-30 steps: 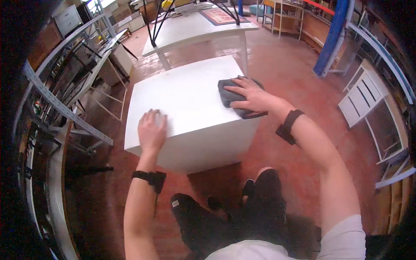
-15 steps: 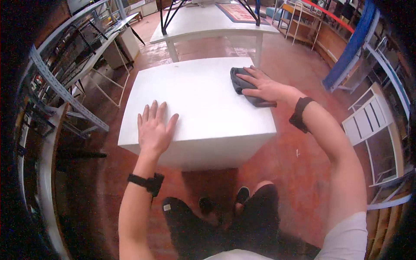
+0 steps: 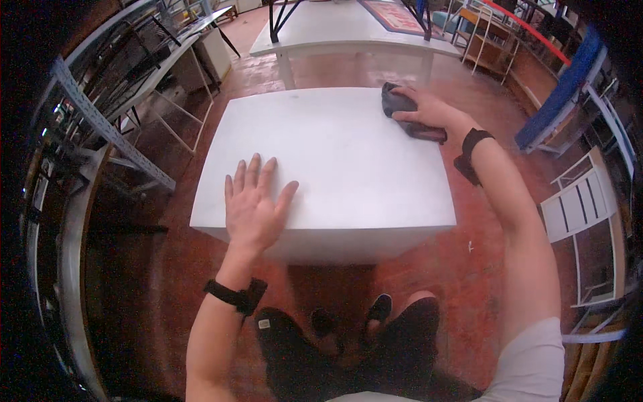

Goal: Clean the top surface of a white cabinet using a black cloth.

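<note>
A white block-shaped cabinet or box stands in front of me, its smooth top facing up. My left hand lies flat near its front left part, fingers spread and holding nothing. At the far right corner, my right hand grips a folded dark grey cloth and presses it onto the top. Part of the cloth hangs past the right edge, below my palm. A black band circles each of my wrists.
Behind the box stands a long white table with black metal legs and a red-and-blue patterned panel on it. Metal shelving lines the left. On the right are a blue post and a white slatted chair-like frame. The floor is reddish.
My right hand has slid the cloth away from me, toward the far right corner. My left hand stays flat in about the same place on the top. The view has shifted slightly.
</note>
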Available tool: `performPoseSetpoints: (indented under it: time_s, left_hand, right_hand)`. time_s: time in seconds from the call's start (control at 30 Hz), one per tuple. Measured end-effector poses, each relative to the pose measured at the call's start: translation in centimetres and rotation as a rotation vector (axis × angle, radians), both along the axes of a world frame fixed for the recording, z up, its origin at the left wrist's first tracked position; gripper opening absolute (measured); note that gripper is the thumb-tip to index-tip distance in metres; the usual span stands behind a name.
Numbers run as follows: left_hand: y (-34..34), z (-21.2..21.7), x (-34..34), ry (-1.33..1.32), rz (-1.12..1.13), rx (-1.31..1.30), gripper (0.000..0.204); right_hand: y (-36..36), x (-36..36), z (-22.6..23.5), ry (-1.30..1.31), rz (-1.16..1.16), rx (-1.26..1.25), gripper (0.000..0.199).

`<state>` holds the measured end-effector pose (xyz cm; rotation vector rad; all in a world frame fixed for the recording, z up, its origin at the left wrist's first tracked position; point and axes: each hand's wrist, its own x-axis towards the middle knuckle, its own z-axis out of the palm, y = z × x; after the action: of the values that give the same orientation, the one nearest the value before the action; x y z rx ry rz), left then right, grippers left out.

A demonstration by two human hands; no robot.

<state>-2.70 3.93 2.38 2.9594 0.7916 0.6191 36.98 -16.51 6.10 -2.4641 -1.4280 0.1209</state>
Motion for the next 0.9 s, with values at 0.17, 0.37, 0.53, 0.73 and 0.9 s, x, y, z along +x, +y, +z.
performPoseSetpoints:
  time_s: [0.17, 0.37, 0.53, 0.73, 0.9]
  left_hand:
    - [-0.4, 0.4, 0.3, 0.009, -0.002, 0.015, 0.065]
    - [0.9, -0.2, -0.1, 0.025, -0.011, 0.024, 0.065]
    - [3.0, -0.5, 0.1, 0.081, -0.084, -0.028, 0.067]
    - [9.4, 0.0, -3.3, 0.071, -0.151, -0.035, 0.059]
    - [11.7, -2.3, -5.0, 0.07, 0.074, 0.04, 0.06]
  right_hand:
    - [1.0, 3.2, -1.9, 0.156, -0.085, 0.11, 0.09]
    - [1.0, 3.0, -3.1, 0.08, -0.017, 0.223, 0.089]
    - [-2.4, 1.1, -4.3, -0.054, -0.109, 0.331, 0.086]
    - [-2.8, -9.2, -4.0, -0.143, -0.311, 0.251, 0.081]
    - [-3.4, -14.4, -4.7, -0.037, -0.453, 0.275, 0.095]
